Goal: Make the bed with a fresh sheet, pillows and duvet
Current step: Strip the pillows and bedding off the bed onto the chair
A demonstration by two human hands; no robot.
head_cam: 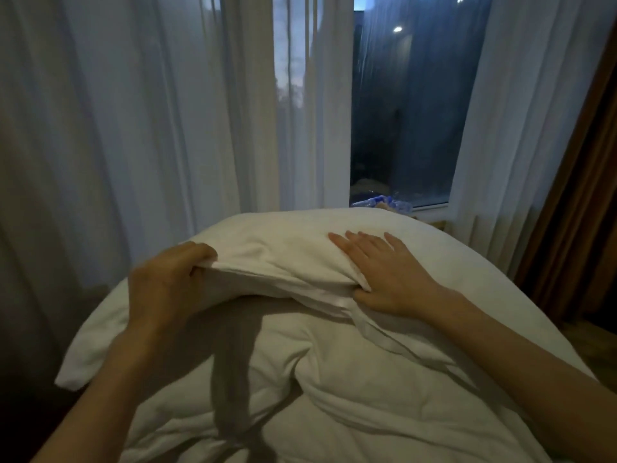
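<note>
Rumpled duvet (350, 396) nearest, pillow (283, 248) lying crosswise, left hand (167, 282) gripping its edge, right hand (384, 272) flat on top

Nothing here carries writing that can be read: no label, brand, number or sign shows on anything in view.
</note>
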